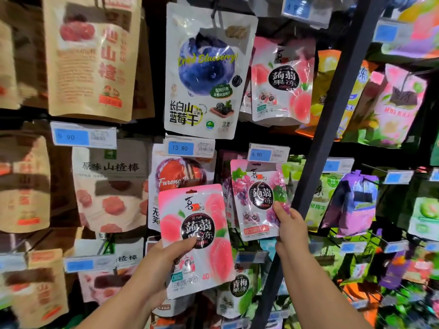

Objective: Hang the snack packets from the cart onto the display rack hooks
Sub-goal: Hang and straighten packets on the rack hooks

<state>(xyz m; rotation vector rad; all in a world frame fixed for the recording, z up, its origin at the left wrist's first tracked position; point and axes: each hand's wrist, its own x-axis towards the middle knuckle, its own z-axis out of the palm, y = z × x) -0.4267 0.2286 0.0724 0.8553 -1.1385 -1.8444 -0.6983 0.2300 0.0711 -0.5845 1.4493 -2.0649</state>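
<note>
At rack: peach pkt, L grip

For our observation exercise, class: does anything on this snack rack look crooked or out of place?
Yes. The purple packet right of the dark post hangs tilted and turned sideways, while neighbouring packets face forward. Nothing looks spilled or torn.

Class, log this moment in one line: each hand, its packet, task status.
left hand: grips peach jelly packet, unhung | right hand: pinches grape jelly packet at rack | status: hanging unfinished
</note>
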